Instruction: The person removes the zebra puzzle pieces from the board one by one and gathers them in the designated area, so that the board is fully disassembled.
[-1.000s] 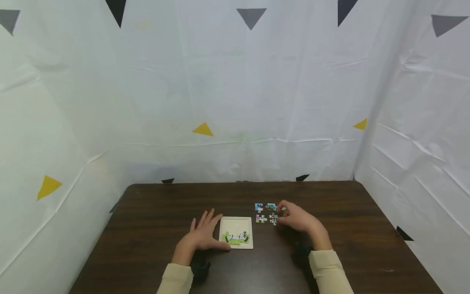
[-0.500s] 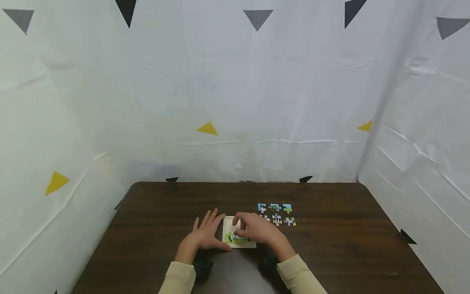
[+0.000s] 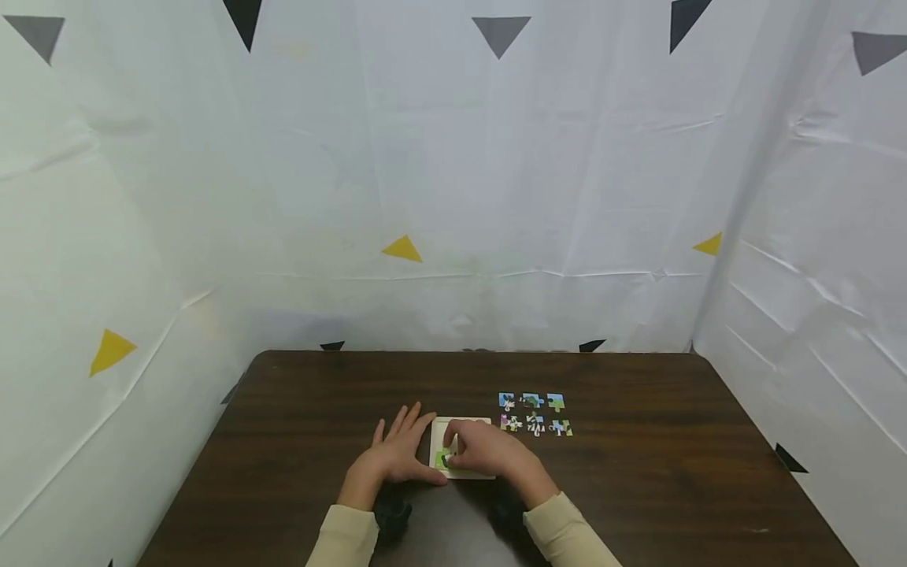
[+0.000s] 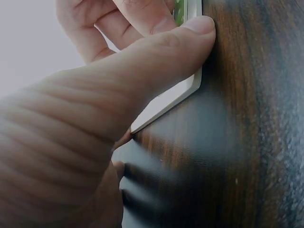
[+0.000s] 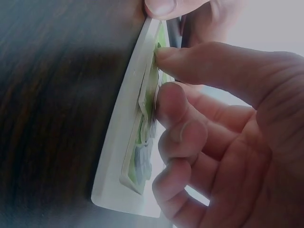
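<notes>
A pale square puzzle tray (image 3: 468,475) lies on the table, with green and white jigsaw pieces along its near side. My left hand (image 3: 397,454) spreads its fingers at the tray's left side, its thumb resting against the near left corner. Over the tray, my right hand (image 3: 489,449) curls its fingers and pinches a green puzzle piece (image 5: 151,88) between thumb and index finger. In the right wrist view this piece sits slightly raised and tilted, beside another puzzle piece (image 5: 140,161) in the tray. The right hand hides much of the tray in the head view.
Several loose jigsaw pieces (image 3: 536,425) lie in two rows right of the tray. The dark wooden table (image 3: 319,409) has white sheeting (image 3: 453,197) with coloured triangles behind it and at both sides.
My right hand has moved left from the loose pieces to the tray, then a little further left and down onto the pieces there. My left hand stays at the tray's side.
</notes>
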The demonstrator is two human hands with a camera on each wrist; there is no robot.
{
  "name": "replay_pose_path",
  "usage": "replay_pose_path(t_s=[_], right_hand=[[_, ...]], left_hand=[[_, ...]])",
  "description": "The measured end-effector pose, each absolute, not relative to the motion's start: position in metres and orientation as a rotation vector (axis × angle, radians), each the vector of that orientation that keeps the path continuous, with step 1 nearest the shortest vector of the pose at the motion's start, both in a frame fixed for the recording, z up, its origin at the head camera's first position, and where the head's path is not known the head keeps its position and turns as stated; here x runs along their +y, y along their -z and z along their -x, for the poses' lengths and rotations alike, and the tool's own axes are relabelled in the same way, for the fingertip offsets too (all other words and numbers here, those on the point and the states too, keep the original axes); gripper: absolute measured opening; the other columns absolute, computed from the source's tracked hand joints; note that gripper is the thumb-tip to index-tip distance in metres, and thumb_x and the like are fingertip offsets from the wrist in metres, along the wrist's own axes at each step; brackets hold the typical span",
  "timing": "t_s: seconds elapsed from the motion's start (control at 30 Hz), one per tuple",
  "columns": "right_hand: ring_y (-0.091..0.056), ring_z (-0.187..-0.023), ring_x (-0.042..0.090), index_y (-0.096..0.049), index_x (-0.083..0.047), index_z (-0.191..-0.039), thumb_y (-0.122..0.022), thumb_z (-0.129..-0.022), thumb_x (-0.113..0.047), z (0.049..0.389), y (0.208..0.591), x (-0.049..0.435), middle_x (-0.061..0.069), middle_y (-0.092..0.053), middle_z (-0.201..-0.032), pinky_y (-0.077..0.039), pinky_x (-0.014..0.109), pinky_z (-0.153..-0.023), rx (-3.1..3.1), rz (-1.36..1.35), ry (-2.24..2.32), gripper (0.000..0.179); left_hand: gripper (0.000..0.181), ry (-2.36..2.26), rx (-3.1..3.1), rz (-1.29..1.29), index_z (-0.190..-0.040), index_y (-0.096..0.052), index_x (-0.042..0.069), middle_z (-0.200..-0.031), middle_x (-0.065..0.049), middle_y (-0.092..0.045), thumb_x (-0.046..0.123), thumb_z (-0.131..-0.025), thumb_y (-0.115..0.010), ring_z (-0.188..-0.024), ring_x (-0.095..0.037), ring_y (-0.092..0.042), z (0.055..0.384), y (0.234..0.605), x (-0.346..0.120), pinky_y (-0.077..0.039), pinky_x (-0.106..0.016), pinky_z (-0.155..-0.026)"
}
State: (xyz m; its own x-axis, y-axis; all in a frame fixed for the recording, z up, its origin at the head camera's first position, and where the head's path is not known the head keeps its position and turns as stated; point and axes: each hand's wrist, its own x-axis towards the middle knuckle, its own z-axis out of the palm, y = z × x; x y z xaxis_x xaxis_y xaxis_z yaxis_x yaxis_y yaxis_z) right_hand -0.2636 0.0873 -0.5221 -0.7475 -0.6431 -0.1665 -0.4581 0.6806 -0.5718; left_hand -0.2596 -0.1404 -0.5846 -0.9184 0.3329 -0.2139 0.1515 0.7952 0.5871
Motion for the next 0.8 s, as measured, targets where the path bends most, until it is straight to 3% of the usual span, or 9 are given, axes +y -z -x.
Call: replay_pose_path(t_s=[0.4, 0.57, 0.8], right_hand=[[-0.061, -0.073, 0.009, -0.065, -0.01, -0.119, -0.077, -0.098, -0.013, 0.264, 0.527, 0.088, -0.003, -0.068, -0.087, -0.053, 0.031, -0.071, 2.414, 0.887, 0.799, 0.024], [-0.06, -0.072, 0.008, -0.062, -0.01, -0.121, -0.076, -0.099, -0.013, 0.264, 0.527, 0.088, -0.004, -0.067, -0.086, -0.051, 0.029, -0.069, 2.383, 0.88, 0.823, 0.026], [-0.06, -0.069, 0.009, -0.056, -0.013, -0.119, -0.076, -0.098, -0.012, 0.264, 0.531, 0.087, -0.004, -0.067, -0.084, -0.049, 0.027, -0.067, 2.355, 0.875, 0.846, 0.029]], left_hand=[[0.128, -0.845, 2.684, -0.376, -0.172, -0.029, 0.024, -0.184, -0.01, -0.006, 0.079, -0.072, -0.086, -0.17, -0.038, 0.002, 0.258, 0.59, -0.142, 0.006, -0.076, -0.128], [0.125, -0.86, 2.677, -0.396, -0.171, -0.029, 0.022, -0.183, -0.015, -0.007, 0.078, -0.074, -0.085, -0.169, -0.042, 0.0, 0.248, 0.569, -0.139, 0.005, -0.078, -0.127], [0.118, -0.825, 2.662, -0.351, -0.171, -0.031, 0.016, -0.182, -0.016, -0.01, 0.064, -0.08, -0.089, -0.169, -0.042, -0.003, 0.238, 0.547, -0.136, 0.002, -0.076, -0.129]])
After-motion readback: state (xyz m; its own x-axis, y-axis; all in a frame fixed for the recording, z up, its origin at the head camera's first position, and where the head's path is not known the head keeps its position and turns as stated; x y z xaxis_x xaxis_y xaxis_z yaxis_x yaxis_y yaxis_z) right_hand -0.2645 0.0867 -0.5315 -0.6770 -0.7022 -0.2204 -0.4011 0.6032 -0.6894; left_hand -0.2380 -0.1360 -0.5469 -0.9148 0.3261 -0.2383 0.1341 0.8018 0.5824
